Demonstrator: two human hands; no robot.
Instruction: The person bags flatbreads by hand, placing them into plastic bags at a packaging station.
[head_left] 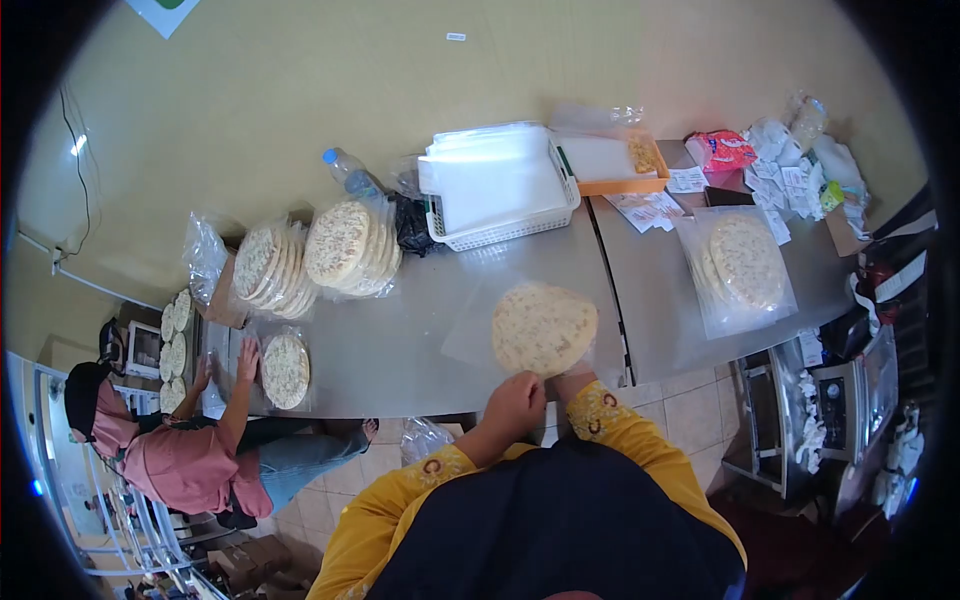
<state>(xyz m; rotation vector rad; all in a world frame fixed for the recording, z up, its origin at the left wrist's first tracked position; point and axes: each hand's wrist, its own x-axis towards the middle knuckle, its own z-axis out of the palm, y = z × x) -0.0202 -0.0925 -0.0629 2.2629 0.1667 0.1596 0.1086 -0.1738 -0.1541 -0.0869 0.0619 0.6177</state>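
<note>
A round flatbread (pixel 543 329) with brown spots is at the table's front edge, with clear plastic beside it. My left hand (pixel 514 403), on the yellow sleeve at the left of the view, is closed at the bread's near edge; what its fingers hold is too small to tell. Under the bread's lower right edge is my right hand (pixel 573 383), its fingers hidden by the bread. Farther right lies a clear bag of flatbreads (pixel 745 262). Bagged stacks of flatbread (pixel 350 245) stand at the back left.
A white basket (pixel 505 236) holds white sheets at the back. Beside it are an orange-edged box (pixel 625 186), a bottle (pixel 350 172) and a black bag (pixel 412 224). A co-worker (pixel 185 455) reaches over the left end, near another bagged flatbread (pixel 286 370).
</note>
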